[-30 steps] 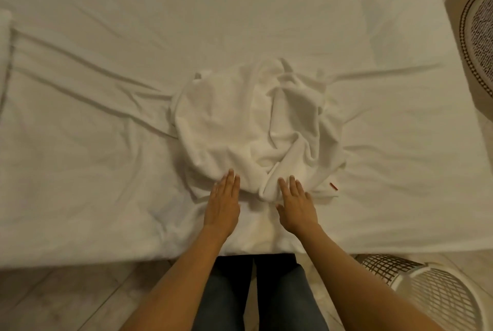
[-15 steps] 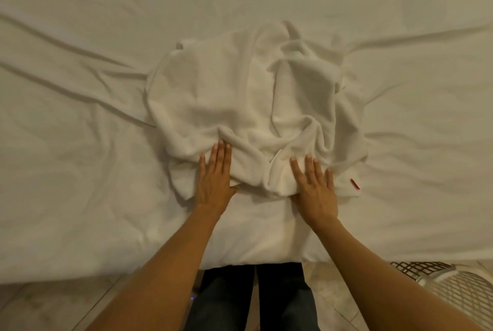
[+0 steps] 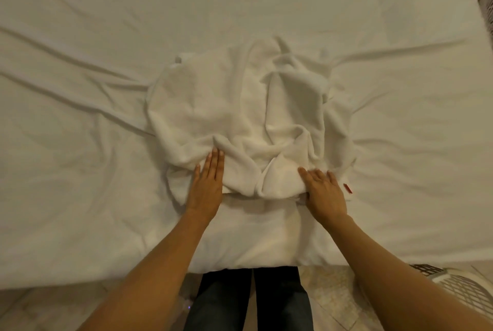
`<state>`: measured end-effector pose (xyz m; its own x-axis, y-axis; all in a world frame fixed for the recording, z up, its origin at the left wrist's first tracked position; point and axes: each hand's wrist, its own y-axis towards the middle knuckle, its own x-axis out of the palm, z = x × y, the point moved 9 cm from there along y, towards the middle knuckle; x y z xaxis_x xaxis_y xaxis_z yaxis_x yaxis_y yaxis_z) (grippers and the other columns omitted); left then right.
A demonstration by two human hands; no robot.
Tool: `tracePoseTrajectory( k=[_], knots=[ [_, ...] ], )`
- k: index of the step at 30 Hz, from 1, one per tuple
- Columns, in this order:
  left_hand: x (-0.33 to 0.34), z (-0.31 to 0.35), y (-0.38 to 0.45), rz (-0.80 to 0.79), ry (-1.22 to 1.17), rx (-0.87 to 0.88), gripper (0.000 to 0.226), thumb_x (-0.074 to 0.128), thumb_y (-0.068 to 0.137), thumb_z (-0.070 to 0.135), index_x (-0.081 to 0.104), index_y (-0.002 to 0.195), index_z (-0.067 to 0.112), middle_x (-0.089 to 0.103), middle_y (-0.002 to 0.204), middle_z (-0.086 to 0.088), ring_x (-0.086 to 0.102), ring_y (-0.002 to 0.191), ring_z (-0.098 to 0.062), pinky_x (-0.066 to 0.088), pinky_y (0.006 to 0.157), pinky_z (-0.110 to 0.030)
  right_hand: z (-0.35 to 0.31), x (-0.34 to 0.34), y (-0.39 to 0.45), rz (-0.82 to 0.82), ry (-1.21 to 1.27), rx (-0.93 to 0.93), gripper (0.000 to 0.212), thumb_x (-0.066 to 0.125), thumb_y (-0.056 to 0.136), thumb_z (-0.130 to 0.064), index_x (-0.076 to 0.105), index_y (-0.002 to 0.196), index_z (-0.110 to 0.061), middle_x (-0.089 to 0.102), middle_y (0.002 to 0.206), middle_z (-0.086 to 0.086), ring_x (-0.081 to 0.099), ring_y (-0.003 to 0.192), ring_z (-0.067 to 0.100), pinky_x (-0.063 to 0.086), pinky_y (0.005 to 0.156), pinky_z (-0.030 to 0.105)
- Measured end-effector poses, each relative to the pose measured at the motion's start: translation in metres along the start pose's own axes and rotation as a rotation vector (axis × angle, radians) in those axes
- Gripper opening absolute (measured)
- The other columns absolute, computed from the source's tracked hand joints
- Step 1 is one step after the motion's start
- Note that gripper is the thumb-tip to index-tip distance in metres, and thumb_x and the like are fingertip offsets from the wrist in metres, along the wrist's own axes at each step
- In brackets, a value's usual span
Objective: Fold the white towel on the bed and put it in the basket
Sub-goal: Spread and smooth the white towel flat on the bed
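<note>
At the near right, on the floor beside the bed, stands a white lattice basket (image 3: 461,290), partly cut off by the frame. The person's dark trouser legs (image 3: 250,301) press against the bed's near edge. Both arms reach forward. The left hand (image 3: 206,186) lies flat, fingers straight and together, on the near left edge of the white towel (image 3: 226,117). The right hand (image 3: 324,192) rests with fingers spread on its near right edge, beside a small red tag (image 3: 347,188). The towel lies crumpled mid-bed on the wrinkled white sheet (image 3: 80,170).
</note>
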<state>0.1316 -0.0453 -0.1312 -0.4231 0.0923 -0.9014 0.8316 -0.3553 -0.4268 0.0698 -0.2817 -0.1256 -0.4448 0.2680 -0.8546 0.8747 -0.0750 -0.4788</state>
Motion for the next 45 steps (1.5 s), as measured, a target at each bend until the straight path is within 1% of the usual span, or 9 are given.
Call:
tracePoseTrajectory(
  k=[5,9,20,25,30,33,36,41,45],
  knots=[
    [-0.007,-0.005,-0.028,-0.124,-0.104,0.047,0.072,0.040,0.090,-0.003,-0.001,0.148,0.003,-0.001,0.159,-0.014,0.006,0.148,-0.026,0.011,0.120,-0.040,0.005,-0.046,-0.009,0.046,-0.047,-0.021,0.048,0.049,0.086,-0.008,0.044,0.134,-0.008,0.066,0.115,0.015,0.056,0.112,0.033,0.025,0.113,0.044],
    [-0.039,-0.018,-0.031,-0.123,-0.092,0.025,0.078,0.042,0.091,-0.002,-0.011,0.148,0.005,-0.013,0.159,-0.010,-0.005,0.149,-0.021,0.006,0.121,-0.037,0.023,-0.094,-0.001,0.144,-0.125,-0.011,0.048,0.049,0.083,-0.006,0.047,0.131,-0.004,0.065,0.115,0.017,0.057,0.111,0.035,0.030,0.109,0.048],
    [-0.132,-0.034,0.026,0.085,-0.293,-0.040,0.057,0.035,0.096,0.004,0.014,0.150,0.004,0.013,0.159,-0.012,0.017,0.147,-0.022,0.020,0.119,-0.035,0.053,-0.171,0.053,0.311,-0.224,0.080,0.046,0.046,0.085,-0.004,0.043,0.131,-0.008,0.063,0.108,0.021,0.054,0.106,0.039,0.036,0.101,0.048],
    [-0.104,-0.023,0.029,-0.015,-0.292,-0.048,0.057,0.032,0.099,0.005,0.010,0.151,0.007,0.011,0.160,-0.010,0.017,0.147,-0.020,0.019,0.118,-0.030,0.021,-0.123,0.052,0.224,-0.212,-0.001,0.081,0.059,0.081,-0.011,0.015,0.148,-0.019,0.030,0.148,0.023,0.030,0.136,0.038,0.022,0.113,0.048],
    [-0.086,-0.009,0.029,0.006,-0.210,-0.019,0.069,0.036,0.094,-0.004,0.000,0.151,0.010,0.000,0.160,-0.013,0.011,0.148,-0.025,0.013,0.120,-0.034,-0.017,-0.072,0.052,0.075,-0.185,-0.124,0.066,0.035,0.092,-0.013,0.001,0.149,-0.018,0.004,0.159,0.013,0.004,0.146,0.027,0.004,0.118,0.045],
    [-0.078,0.002,0.033,0.026,-0.128,0.035,0.078,0.048,0.090,0.000,0.001,0.151,0.015,-0.001,0.160,-0.013,0.010,0.148,-0.025,0.012,0.120,-0.038,-0.026,-0.077,0.062,0.163,-0.176,-0.137,0.067,0.042,0.088,-0.007,0.013,0.149,-0.015,0.010,0.157,0.017,0.009,0.145,0.032,0.008,0.117,0.048],
    [-0.077,0.024,0.035,0.073,-0.058,0.140,0.086,0.070,0.079,0.021,0.021,0.149,0.013,0.020,0.157,-0.015,0.029,0.143,-0.027,0.025,0.116,-0.042,-0.033,-0.088,0.079,0.241,-0.208,-0.175,0.064,0.047,0.087,-0.006,0.024,0.146,-0.014,0.023,0.154,0.019,0.019,0.143,0.034,0.015,0.116,0.050],
    [-0.058,0.053,0.040,-0.033,0.058,0.214,0.071,0.045,0.094,0.014,0.002,0.151,0.013,0.002,0.161,-0.008,0.007,0.148,-0.022,0.005,0.120,-0.039,-0.031,-0.093,0.103,0.155,-0.279,-0.168,0.058,0.049,0.087,-0.013,0.029,0.142,-0.014,0.047,0.131,0.016,0.039,0.125,0.035,0.021,0.114,0.047],
    [-0.054,0.057,0.047,-0.024,0.105,0.176,0.073,0.059,0.089,0.022,0.018,0.149,0.009,0.026,0.155,-0.013,0.027,0.143,-0.024,0.019,0.118,-0.040,-0.032,-0.090,0.104,0.147,-0.308,-0.193,0.040,0.054,0.085,-0.012,0.047,0.124,-0.009,0.056,0.109,0.015,0.051,0.101,0.034,0.035,0.102,0.043]
  ],
)
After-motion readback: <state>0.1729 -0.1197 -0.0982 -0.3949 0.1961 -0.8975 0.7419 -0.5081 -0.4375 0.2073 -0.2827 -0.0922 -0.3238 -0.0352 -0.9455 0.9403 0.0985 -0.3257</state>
